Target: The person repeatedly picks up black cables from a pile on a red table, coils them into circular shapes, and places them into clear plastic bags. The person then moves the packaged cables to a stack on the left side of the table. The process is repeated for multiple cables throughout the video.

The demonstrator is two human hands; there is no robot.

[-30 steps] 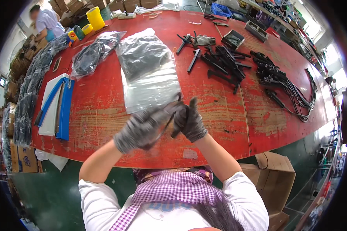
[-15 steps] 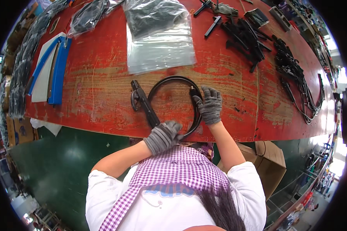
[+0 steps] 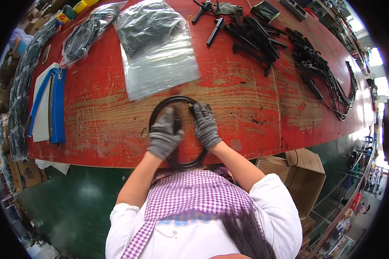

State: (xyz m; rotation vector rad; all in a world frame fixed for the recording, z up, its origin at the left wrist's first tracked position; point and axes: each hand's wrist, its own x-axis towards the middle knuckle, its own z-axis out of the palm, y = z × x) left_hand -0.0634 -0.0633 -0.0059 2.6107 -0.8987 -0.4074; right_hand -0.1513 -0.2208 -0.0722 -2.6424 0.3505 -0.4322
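Observation:
A black welding cable (image 3: 173,99) lies in a loop near the table's front edge. Both my hands wear grey striped knit gloves. My left hand (image 3: 164,137) is closed round the cable's black electrode holder (image 3: 177,121), which is smeared by motion and mostly covered by the glove. On the loop's right side my right hand (image 3: 206,128) grips the cable, its fingertips by the cable's plug end (image 3: 192,108). Part of the loop passes below my hands, close to my checked apron.
Clear plastic bags (image 3: 162,71) lie beyond the loop. A blue-and-white folder-like stand (image 3: 57,105) is at the left, with a bagged cable (image 3: 84,39) behind it. Black holders (image 3: 257,39) and bundled cables (image 3: 320,71) lie right. A cardboard box (image 3: 304,177) stands below the table's edge.
My left hand has moved up from the loop's near side onto the electrode holder, which now lies within the loop. My right hand has come closer to the left. The view has shifted.

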